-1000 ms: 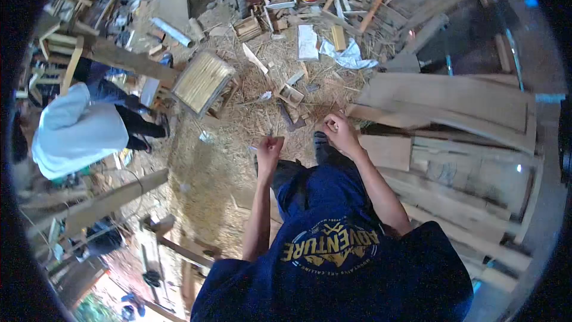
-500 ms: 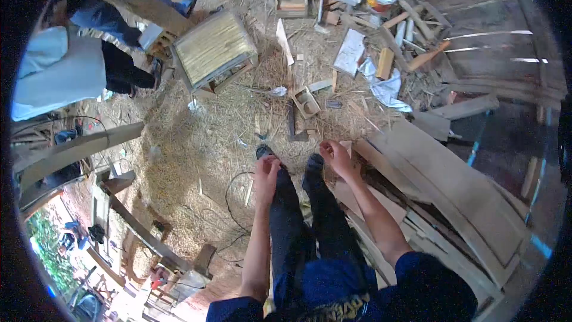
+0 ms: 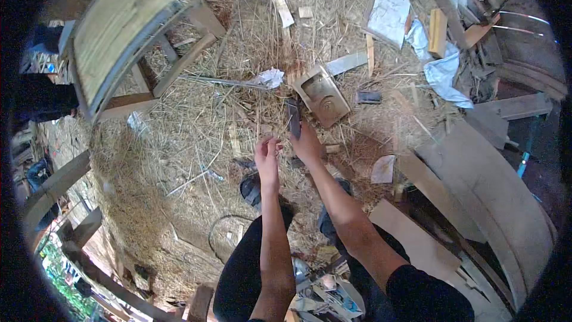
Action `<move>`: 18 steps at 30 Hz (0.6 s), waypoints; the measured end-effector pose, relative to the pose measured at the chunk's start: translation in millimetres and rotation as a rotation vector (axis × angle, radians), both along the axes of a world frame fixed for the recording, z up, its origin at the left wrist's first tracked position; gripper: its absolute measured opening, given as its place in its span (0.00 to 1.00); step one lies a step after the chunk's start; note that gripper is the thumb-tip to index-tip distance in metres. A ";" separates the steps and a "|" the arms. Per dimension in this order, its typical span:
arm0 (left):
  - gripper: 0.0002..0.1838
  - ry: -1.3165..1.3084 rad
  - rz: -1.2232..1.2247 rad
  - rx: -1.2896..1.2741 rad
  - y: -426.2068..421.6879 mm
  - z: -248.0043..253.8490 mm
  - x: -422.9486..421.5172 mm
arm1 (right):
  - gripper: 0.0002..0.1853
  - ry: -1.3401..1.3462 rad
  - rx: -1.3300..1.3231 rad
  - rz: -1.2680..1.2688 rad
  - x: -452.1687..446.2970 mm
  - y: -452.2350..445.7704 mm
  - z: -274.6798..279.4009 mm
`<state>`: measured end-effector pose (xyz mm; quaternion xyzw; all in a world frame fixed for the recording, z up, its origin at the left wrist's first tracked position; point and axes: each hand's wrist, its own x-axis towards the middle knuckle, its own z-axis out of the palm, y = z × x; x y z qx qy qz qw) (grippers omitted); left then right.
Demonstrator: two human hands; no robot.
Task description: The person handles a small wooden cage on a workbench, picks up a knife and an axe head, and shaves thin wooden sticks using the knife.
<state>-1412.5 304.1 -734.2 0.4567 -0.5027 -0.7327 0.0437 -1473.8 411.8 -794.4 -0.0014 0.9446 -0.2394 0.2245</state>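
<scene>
My right hand [image 3: 306,143] reaches down to the ground, its fingers closed round a dark L-shaped tool [image 3: 293,116]. The tool's long flat arm points away from me, and part of it is hidden by the hand. My left hand [image 3: 268,154] hovers just to the left, fingers loosely bent and apart, with nothing visible in it. Beside the tool, touching or nearly so, lies a small wooden box [image 3: 323,96] with a rectangular opening and a round mark. A small dark block [image 3: 368,97] rests to the right of the box.
A wooden stool-like frame with a slatted top [image 3: 128,24] stands at upper left, a person's dark-clothed leg [image 3: 50,98] behind it. Large boards [image 3: 482,185] lean at right. Straw and shavings cover the ground. A white cloth [image 3: 447,77] and a yellowish wood block [image 3: 437,33] lie upper right.
I have bent down closer to the ground. My right hand has moved forward and closed on the dark L-shaped tool; my left hand has come near it, still holding nothing visible.
</scene>
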 end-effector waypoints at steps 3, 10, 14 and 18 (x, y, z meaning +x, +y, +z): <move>0.18 -0.060 -0.013 0.075 2.2 -29.8 -0.6 | 0.32 0.021 0.040 -0.203 5.3 -13.1 -31.8; 0.19 -0.042 -0.012 0.074 10.9 -28.5 9.2 | 0.36 0.226 -0.016 -0.096 12.2 -9.9 -39.4; 0.16 -0.057 0.032 0.131 15.0 24.3 15.1 | 0.32 0.089 -0.464 -0.408 77.6 4.6 -4.2; 0.10 -0.080 0.034 0.068 20.6 115.8 43.9 | 0.28 -0.027 -0.615 -0.196 75.0 13.2 135.2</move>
